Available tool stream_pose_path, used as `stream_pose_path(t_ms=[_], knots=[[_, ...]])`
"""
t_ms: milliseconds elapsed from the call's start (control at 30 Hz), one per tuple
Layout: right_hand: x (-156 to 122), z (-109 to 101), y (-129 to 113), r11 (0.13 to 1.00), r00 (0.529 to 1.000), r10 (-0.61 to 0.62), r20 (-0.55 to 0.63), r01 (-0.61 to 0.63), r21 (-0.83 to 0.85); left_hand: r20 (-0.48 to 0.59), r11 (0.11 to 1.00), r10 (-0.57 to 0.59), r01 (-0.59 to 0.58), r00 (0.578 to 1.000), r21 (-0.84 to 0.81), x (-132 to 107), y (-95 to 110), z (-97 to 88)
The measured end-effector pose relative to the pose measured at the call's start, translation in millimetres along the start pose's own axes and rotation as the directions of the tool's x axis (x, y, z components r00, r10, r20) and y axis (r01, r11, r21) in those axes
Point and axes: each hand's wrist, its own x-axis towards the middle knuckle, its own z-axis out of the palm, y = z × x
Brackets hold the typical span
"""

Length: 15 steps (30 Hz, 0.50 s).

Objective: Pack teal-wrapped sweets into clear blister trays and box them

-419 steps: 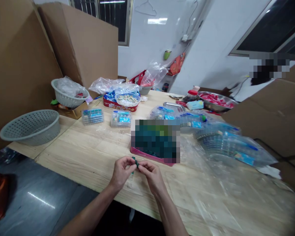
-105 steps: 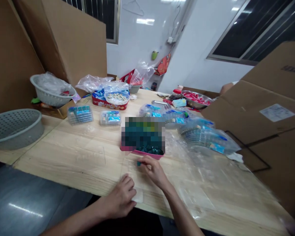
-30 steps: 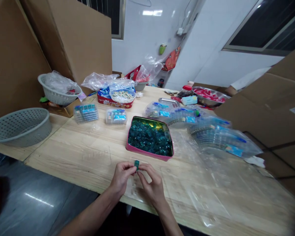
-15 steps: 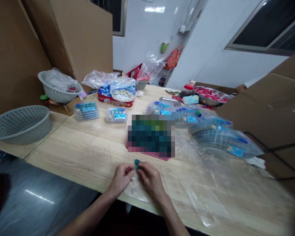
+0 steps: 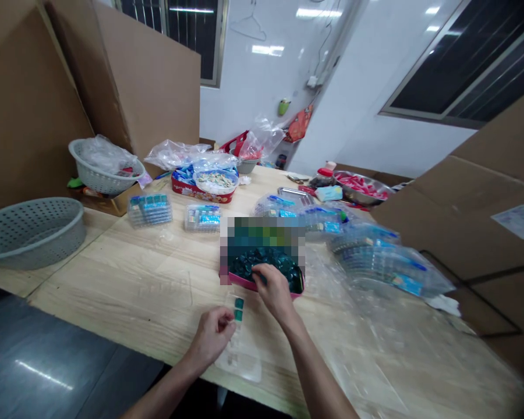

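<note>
We see the right hand [image 5: 274, 294] has just left the strip and now reaches into the pink tray [image 5: 244, 284], fingers bent down among the loose teal pieces [image 5: 284, 269]; whether it has hold of one, we cannot tell. The left hand [image 5: 209, 336] stays half-closed, gripping the clear blister strip [image 5: 241, 365] on the wooden table [image 5: 113, 279], two teal tablets [image 5: 239, 303] now sitting in its cells.

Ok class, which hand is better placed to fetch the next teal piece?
Probably the right hand: it reaches into the pink tin of teal pieces, while the left hand sits at the clear tray.
</note>
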Motion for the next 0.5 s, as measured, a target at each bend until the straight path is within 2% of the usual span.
stream_pose_path(t_ms=[100, 167, 233, 333, 400, 433, 500], knots=[[23, 12, 13, 0.981, 0.995, 0.040, 0.087, -0.022, -0.194, -0.016, 1.000, 0.010, -0.010, 1.000, -0.024, 3, -5, 0.7], [29, 18, 17, 0.975, 0.991, 0.039, 0.131, -0.009, -0.221, -0.007, 0.999, 0.012, -0.012, 1.000, -0.030, 4, -6, -0.1], [28, 19, 18, 0.985, 0.992, 0.023, 0.123, -0.002, -0.172, 0.011, 0.999, 0.011, -0.011, 1.000, -0.034, 4, -3, -2.0], [19, 12, 13, 0.999, 0.999, 0.022, 0.034, -0.023, 0.043, 0.022, 0.998, 0.020, -0.019, 1.000, -0.059, 4, 11, -5.9], [9, 6, 6, 0.956, 0.996, 0.086, -0.012, -0.079, 0.284, 0.006, 0.996, 0.038, -0.037, 0.999, -0.082, 3, 22, -7.6], [2, 4, 2, 0.900, 0.990, 0.140, -0.006, -0.125, 0.418, -0.005, 0.994, 0.050, -0.050, 0.999, -0.099, 4, 28, -7.9], [-13, 2, -9, 0.727, 0.965, 0.255, 0.065, -0.235, 0.646, -0.027, 0.984, 0.071, -0.075, 0.997, -0.160, 4, 39, -6.8]])
